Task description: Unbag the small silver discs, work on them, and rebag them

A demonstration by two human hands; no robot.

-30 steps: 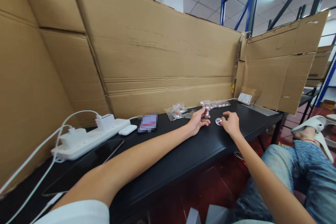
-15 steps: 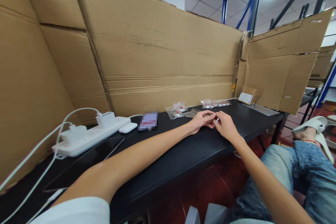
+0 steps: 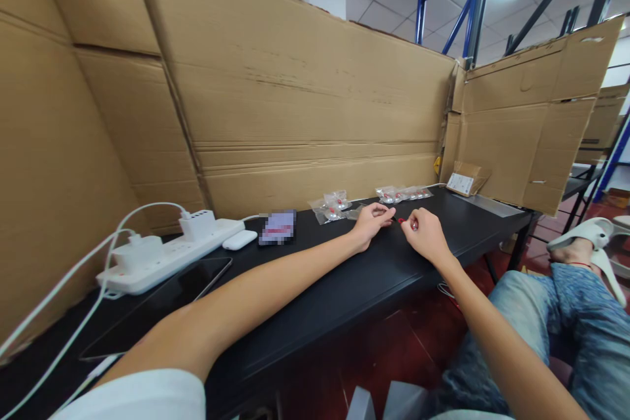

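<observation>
My left hand (image 3: 370, 226) is above the black table, its thumb and fingers pinching a small dark piece (image 3: 393, 218) too small to name. Close by on the right, my right hand (image 3: 426, 236) is curled round a small red-and-silver object (image 3: 415, 224), mostly covered by the fingers. A red tip shows between the two hands, which are slightly apart. Just beyond my left hand lie clear plastic bags (image 3: 331, 209) containing small silver and red items. More such bags (image 3: 402, 194) lie in a row farther back.
A white power strip (image 3: 170, 254) with plugs and cables, a white case (image 3: 239, 240), a blurred-out card-like item (image 3: 278, 228) and a dark tablet (image 3: 162, 305) occupy the table's left. Cardboard walls (image 3: 315, 98) enclose the back. A labelled cardboard packet (image 3: 466, 180) leans at the far right.
My hands have drawn a little apart, the left moving slightly left and the right turning. Red and dark parts now show between them, where the fingers met before.
</observation>
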